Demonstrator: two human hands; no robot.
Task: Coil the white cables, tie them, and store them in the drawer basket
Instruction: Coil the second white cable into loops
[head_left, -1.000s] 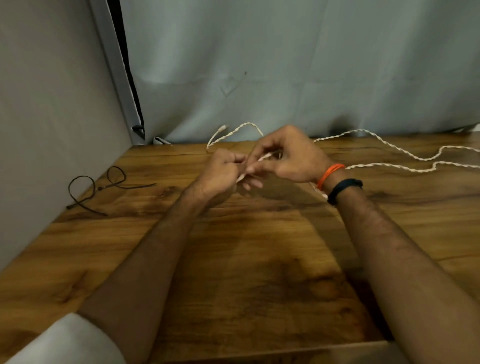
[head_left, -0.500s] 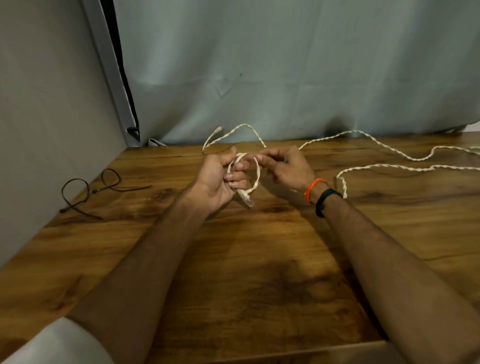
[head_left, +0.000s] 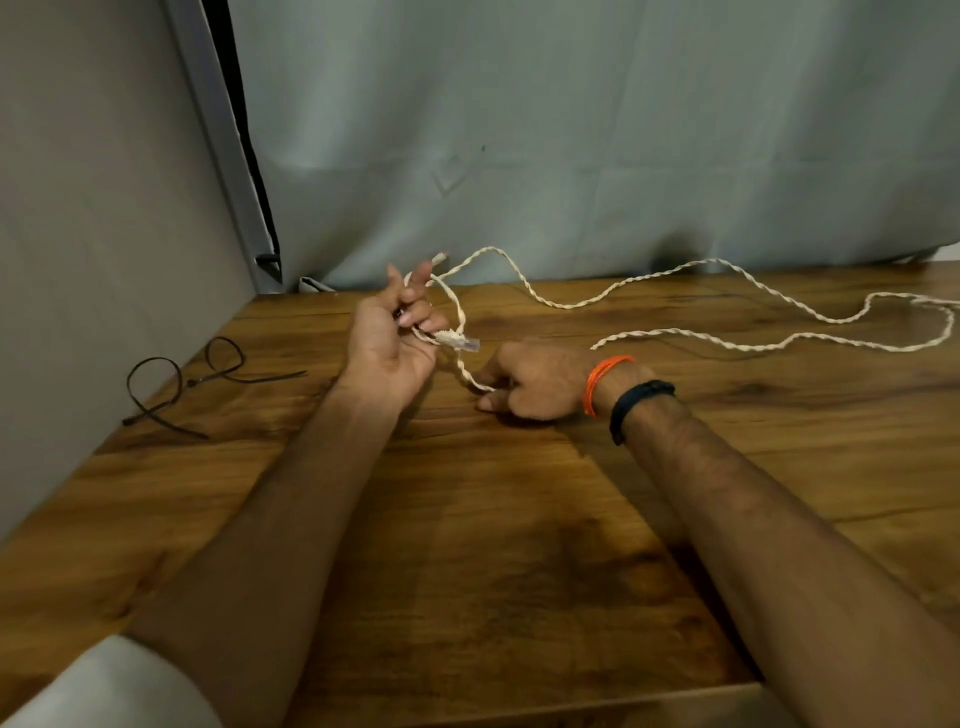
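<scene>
Wooden counter (head_left: 519, 571) against a grey fabric backdrop (head_left: 571, 130), bearing one white cable (head_left: 675, 340) and, at far left, black ties (head_left: 171, 384).

Change over the last half second:
- Right hand (head_left: 535, 382): lowered from beside the left hand to the counter, just right of and below it. Fingers curled, pinching the cable strand where it reaches the counter.
- Left hand (head_left: 389, 338): raised, palm up. Lower fingers curled round the first loop, with the clear plug (head_left: 460, 342) sticking out to the right; upper fingers straighter, with the loop passing over them.
- Strand between both hands: drawn taut, running down from the loop to the right-hand pinch.

Location of cable: one loop in the left hand; remainder trailing loose across the right side of the counter, second plug end (head_left: 439, 257) lifted near the backdrop.

Meaning for task: coiling only begun; one turn formed, next turn likely being fed. Most of the length uncoiled. Tying not started; ties untouched. Drawer basket not in view.
</scene>
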